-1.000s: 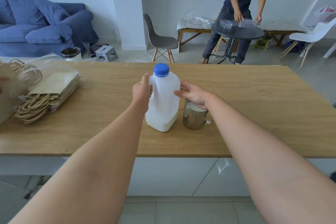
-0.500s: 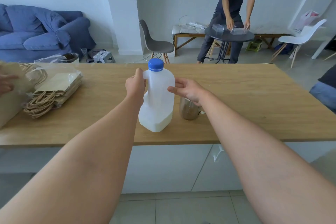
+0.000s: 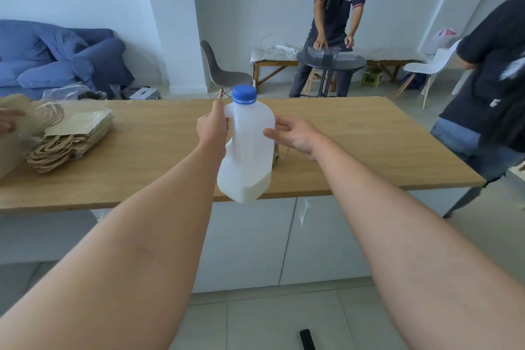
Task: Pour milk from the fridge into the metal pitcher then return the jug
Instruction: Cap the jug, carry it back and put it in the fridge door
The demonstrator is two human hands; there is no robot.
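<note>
Head-camera footage is filled across its middle by a long wooden table (image 3: 355, 133), which is taken as the landmark for everything else. White cabinet fronts (image 3: 284, 241) are seen below its near edge. Beyond its far left corner a blue sofa (image 3: 56, 60) is set against the wall. Past its right end a person in dark clothes (image 3: 494, 71) is seen, partly cut off and blurred. Behind its far edge a second person (image 3: 336, 23) is bent over a small round dark table (image 3: 331, 61), with a grey chair (image 3: 224, 74) and a white chair (image 3: 429, 65) to either side. On the table's left end a stack of brown paper bags (image 3: 71, 136) with twine handles is laid flat.

Over the table's near edge, at its middle, the milk jug (image 3: 250, 150) is held clear of the surface and tilted, its base towards the camera; a shallow layer of milk is seen in its bottom. The left hand (image 3: 211, 129) is wrapped round the jug's handle, fingers closed on it. The right hand (image 3: 295, 135) is laid against the jug's other side, fingers loosely spread and only the fingertips touching the plastic. The blue cap (image 3: 244, 94) is seated on the neck. Only a sliver of the metal pitcher (image 3: 275, 155) is visible on the table, just behind the jug's right side.
</note>
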